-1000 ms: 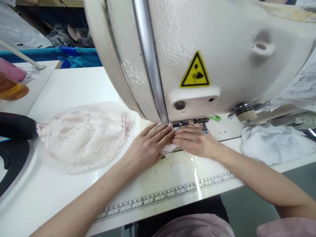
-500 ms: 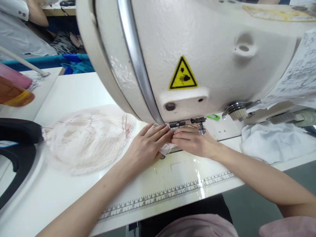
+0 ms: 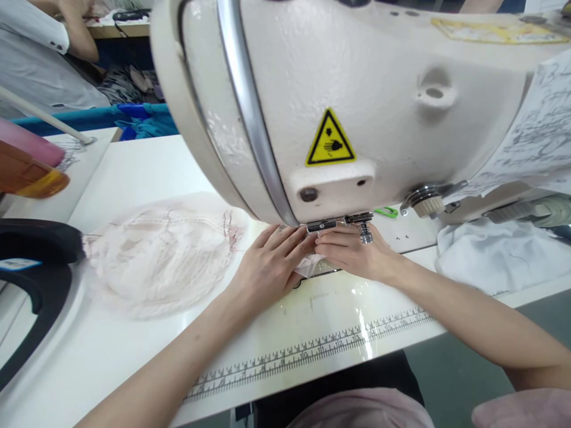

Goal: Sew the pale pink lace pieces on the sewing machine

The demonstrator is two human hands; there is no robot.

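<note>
At the sewing machine [image 3: 357, 71] both my hands meet close under the front of its head. My left hand [image 3: 272, 258] presses its closed fingers on a small piece of sheer white fabric [image 3: 307, 266]. My right hand [image 3: 352, 249] holds the same fabric from the right, its fingers curled together beside the metal presser fittings [image 3: 357, 221]. The needle is hidden behind the machine head and my fingers. Most of the fabric is covered by my hands.
A sheer pale gathered piece [image 3: 160, 255] with loose reddish threads lies left on the white table. White cloth [image 3: 499, 252] lies right, green snips [image 3: 387, 211] behind my right hand. A printed ruler [image 3: 307, 356] runs along the front edge. Another person's sleeve [image 3: 35, 41] shows at upper left.
The whole view has shifted slightly. My hands remain together on the sheer fabric, with little movement.
</note>
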